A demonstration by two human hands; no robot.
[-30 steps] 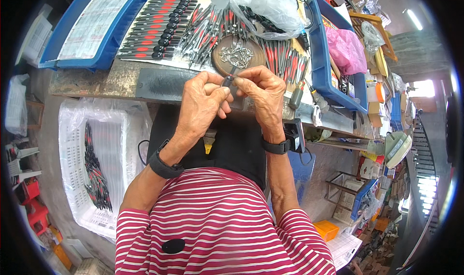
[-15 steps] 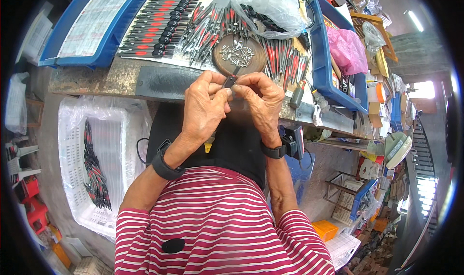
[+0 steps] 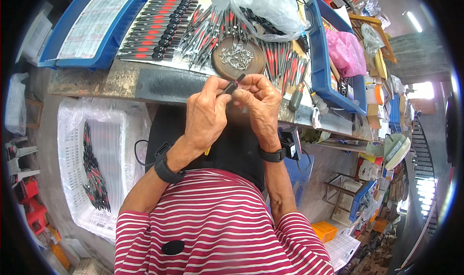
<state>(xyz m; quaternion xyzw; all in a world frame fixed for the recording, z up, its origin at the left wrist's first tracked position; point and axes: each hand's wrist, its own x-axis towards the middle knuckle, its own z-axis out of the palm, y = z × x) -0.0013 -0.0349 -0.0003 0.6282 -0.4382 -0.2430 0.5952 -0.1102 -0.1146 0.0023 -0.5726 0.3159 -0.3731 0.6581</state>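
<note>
My left hand (image 3: 208,113) pinches a small black piece (image 3: 229,88) between thumb and fingers at the bench's front edge. Close beside it, my right hand (image 3: 261,103) is closed with its fingertips on a slim black-and-red pen-shaped tool (image 3: 240,77), which meets the black piece. My fingers hide much of both parts, and I cannot tell whether they are joined. Just beyond my hands, a round brown dish (image 3: 218,68) holds many small silver metal pins (image 3: 237,56). Similar black-and-red tools (image 3: 203,38) lie in a loose pile behind and left of the dish.
Neat rows of black-and-red tools (image 3: 159,33) lie left on the wooden bench (image 3: 92,82). A screwdriver (image 3: 296,100) lies right, near a blue bin (image 3: 321,77) with a pink bag (image 3: 344,53). Below left stands a plastic-lined white crate (image 3: 72,178) with more tools.
The tool in my hands has tilted, and its black end now points up to the right. My right hand has shifted slightly left and down.
</note>
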